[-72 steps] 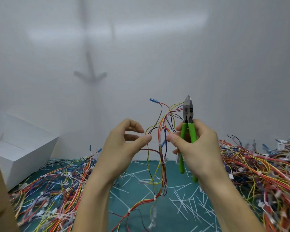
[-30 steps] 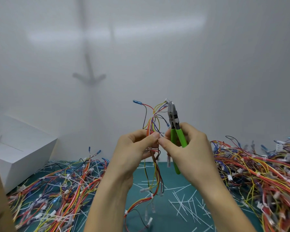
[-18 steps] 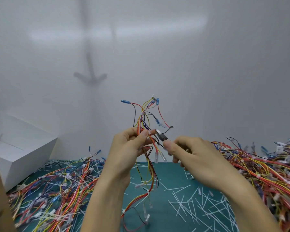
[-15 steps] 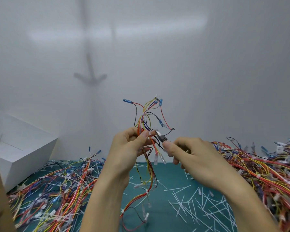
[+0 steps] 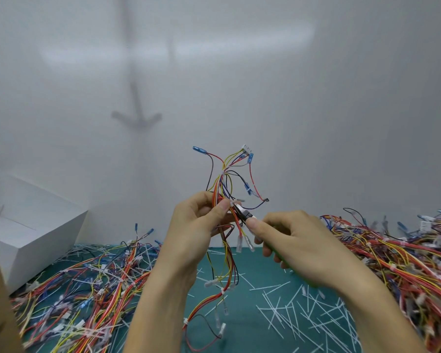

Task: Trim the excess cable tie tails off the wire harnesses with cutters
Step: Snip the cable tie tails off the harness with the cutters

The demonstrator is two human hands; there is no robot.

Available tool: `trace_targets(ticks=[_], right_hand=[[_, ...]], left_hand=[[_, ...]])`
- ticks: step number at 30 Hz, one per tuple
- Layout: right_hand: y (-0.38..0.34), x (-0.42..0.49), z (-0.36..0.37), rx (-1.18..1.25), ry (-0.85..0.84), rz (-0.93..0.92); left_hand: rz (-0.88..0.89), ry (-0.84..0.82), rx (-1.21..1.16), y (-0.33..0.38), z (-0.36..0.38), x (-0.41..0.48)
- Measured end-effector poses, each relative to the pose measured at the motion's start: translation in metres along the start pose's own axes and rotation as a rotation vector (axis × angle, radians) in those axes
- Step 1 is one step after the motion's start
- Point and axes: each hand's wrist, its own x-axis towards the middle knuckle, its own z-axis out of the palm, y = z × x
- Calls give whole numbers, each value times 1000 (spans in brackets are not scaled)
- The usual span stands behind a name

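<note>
My left hand (image 5: 197, 228) pinches a multicoloured wire harness (image 5: 227, 179) upright in front of me, thumb on a white cable tie whose short tail (image 5: 237, 200) sticks out to the right. My right hand (image 5: 293, 240) grips the green-handled cutters (image 5: 245, 214). Their metal jaws point left and sit at that tie tail, right by my left thumb. Most of the green handles are hidden inside my right palm. The harness's lower wires hang down to the green mat (image 5: 250, 271).
A pile of wire harnesses (image 5: 87, 296) lies at the left, a bigger pile (image 5: 405, 256) at the right. Several cut white tie tails (image 5: 295, 309) are scattered on the mat between them. A white box (image 5: 28, 225) stands at the far left by the white wall.
The cutters swung from pointing up to pointing left at the tie by my left thumb. My left hand closed on the harness. In the last half second little has moved.
</note>
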Motion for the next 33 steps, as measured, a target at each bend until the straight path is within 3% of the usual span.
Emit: trace_targets(ticks=[33], right_hand=[[5,2,-2,42,20,-3]], left_hand=[[21,20,-5,2,0,0]])
